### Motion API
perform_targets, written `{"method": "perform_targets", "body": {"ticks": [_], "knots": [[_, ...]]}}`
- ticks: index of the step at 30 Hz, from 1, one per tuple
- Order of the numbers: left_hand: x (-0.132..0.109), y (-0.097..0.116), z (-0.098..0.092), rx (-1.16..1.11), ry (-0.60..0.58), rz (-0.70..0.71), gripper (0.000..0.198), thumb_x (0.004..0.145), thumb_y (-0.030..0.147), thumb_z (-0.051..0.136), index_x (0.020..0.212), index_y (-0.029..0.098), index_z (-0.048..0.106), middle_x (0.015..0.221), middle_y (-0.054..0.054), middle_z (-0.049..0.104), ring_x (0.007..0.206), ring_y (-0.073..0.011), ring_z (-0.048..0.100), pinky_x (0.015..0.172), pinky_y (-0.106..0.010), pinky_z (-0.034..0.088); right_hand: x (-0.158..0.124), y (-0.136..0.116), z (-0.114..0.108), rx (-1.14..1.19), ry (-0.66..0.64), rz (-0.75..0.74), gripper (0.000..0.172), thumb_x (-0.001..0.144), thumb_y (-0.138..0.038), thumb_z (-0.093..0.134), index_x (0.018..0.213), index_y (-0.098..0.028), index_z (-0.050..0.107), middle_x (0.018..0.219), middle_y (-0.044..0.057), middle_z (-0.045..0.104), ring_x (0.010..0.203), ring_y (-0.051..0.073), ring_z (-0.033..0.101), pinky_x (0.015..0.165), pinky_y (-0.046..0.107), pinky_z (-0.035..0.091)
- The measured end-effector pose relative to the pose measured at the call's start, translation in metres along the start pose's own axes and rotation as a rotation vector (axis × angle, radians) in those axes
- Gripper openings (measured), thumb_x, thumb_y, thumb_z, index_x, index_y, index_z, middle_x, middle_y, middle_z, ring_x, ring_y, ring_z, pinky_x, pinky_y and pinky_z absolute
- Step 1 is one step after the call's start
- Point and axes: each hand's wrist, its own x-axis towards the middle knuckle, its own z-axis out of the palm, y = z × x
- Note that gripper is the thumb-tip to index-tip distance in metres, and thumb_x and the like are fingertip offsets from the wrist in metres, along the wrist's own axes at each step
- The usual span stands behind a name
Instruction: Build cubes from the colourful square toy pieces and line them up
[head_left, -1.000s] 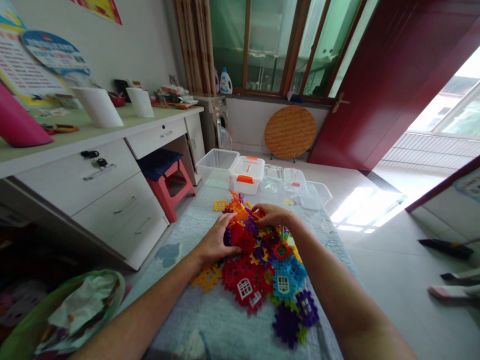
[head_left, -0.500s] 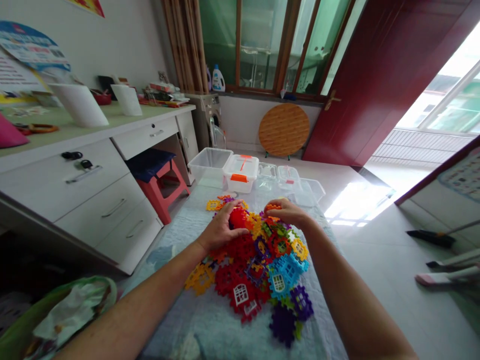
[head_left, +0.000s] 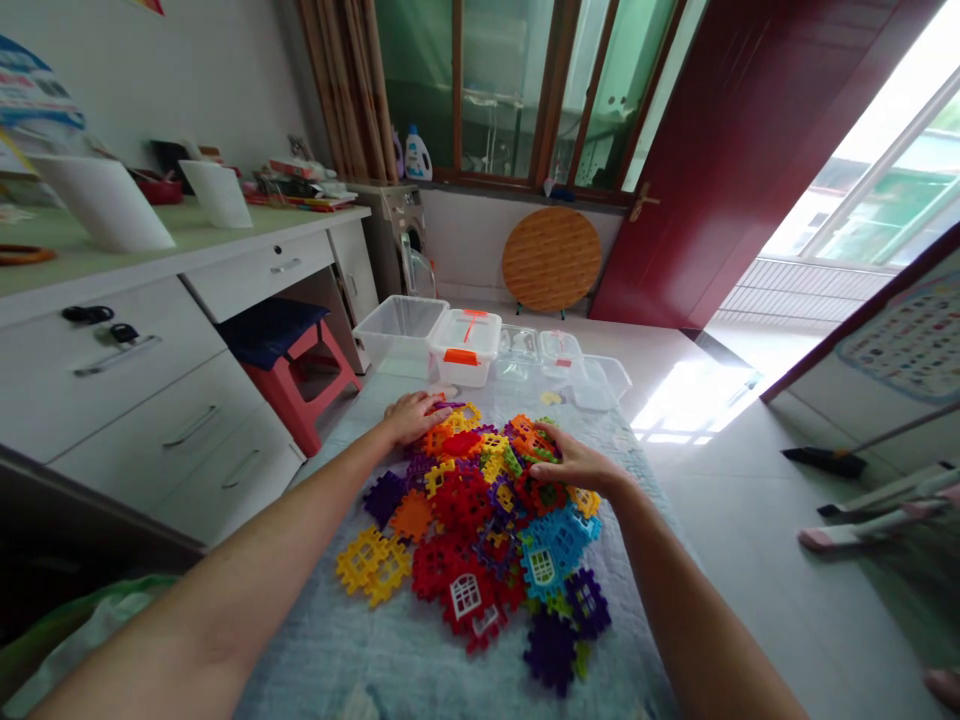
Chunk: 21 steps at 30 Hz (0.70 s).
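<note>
A heap of interlocking plastic tiles (head_left: 480, 520) in red, yellow, blue, purple and orange lies on a pale blue cloth (head_left: 420, 660). My left hand (head_left: 411, 415) reaches to the far left edge of the heap, palm down, fingers resting on tiles there. My right hand (head_left: 576, 467) lies on the heap's right side, fingers curled over red and orange tiles. A red tile with a white window (head_left: 466, 598) lies nearest me.
Clear plastic boxes (head_left: 401, 330) and a white box with orange clips (head_left: 466, 345) stand past the cloth. A white desk with drawers (head_left: 172, 400) and a red stool (head_left: 289, 370) are on the left. A round wooden board (head_left: 551, 258) leans on the far wall.
My left hand left the middle of the heap and reached to its far left edge. My right hand slid back toward me along the right side. The tiles lie flatter and wider spread.
</note>
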Motion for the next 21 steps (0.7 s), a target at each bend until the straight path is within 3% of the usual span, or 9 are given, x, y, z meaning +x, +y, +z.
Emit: {"method": "perform_targets", "body": {"ticks": [4, 7, 10, 13, 17, 21], "knots": [[-0.012, 0.012, 0.004, -0.224, -0.067, 0.044, 0.074, 0.074, 0.076, 0.046, 0.116, 0.019, 0.065, 0.123, -0.010, 0.061, 0.118, -0.0309, 0.053, 0.104, -0.040, 0.039, 0.004, -0.012, 0.012, -0.054, -0.051, -0.136, 0.101, 0.060, -0.055, 0.080, 0.145, -0.019, 0.038, 0.147, 0.015, 0.042, 0.134, 0.034, 0.040, 0.112, 0.052, 0.031], [-0.028, 0.026, 0.000, -0.489, -0.197, 0.057, 0.075, 0.073, 0.076, 0.050, 0.115, 0.015, 0.062, 0.113, -0.009, 0.066, 0.105, -0.0286, 0.060, 0.092, -0.038, 0.048, 0.007, -0.019, 0.019, -0.089, 0.016, -0.195, 0.086, 0.062, -0.043, 0.080, 0.138, -0.020, 0.047, 0.141, 0.014, 0.050, 0.129, 0.033, 0.045, 0.109, 0.051, 0.034], [-0.045, 0.038, -0.007, -0.626, -0.321, 0.067, 0.070, 0.074, 0.071, 0.055, 0.115, 0.014, 0.059, 0.109, -0.008, 0.068, 0.102, -0.0264, 0.062, 0.088, -0.035, 0.049, 0.007, -0.020, 0.022, -0.037, 0.074, -0.201, 0.065, 0.067, -0.033, 0.075, 0.128, -0.020, 0.055, 0.122, 0.009, 0.063, 0.111, 0.028, 0.058, 0.099, 0.046, 0.044], [-0.061, 0.046, -0.016, -0.588, -0.343, 0.110, 0.066, 0.076, 0.065, 0.060, 0.120, 0.016, 0.057, 0.116, -0.009, 0.066, 0.108, -0.0267, 0.060, 0.093, -0.035, 0.047, 0.006, -0.016, 0.022, 0.027, 0.138, -0.173, 0.053, 0.069, -0.027, 0.071, 0.120, -0.019, 0.059, 0.104, 0.005, 0.069, 0.094, 0.022, 0.063, 0.089, 0.039, 0.048], [-0.083, 0.055, -0.027, -0.458, -0.270, 0.146, 0.063, 0.078, 0.059, 0.061, 0.127, 0.020, 0.055, 0.130, -0.009, 0.060, 0.117, -0.0278, 0.057, 0.101, -0.037, 0.043, 0.008, -0.012, 0.018, 0.114, 0.233, -0.142, 0.043, 0.070, -0.028, 0.070, 0.111, -0.018, 0.061, 0.095, 0.003, 0.068, 0.085, 0.018, 0.063, 0.081, 0.033, 0.050], [-0.109, 0.061, -0.032, -0.254, -0.145, 0.238, 0.066, 0.077, 0.057, 0.064, 0.133, 0.024, 0.052, 0.135, -0.009, 0.057, 0.123, -0.0301, 0.053, 0.106, -0.043, 0.039, 0.013, -0.021, 0.010, 0.183, 0.238, -0.098, 0.050, 0.069, -0.032, 0.072, 0.114, -0.018, 0.058, 0.085, 0.000, 0.065, 0.072, 0.014, 0.060, 0.068, 0.028, 0.050]]}}
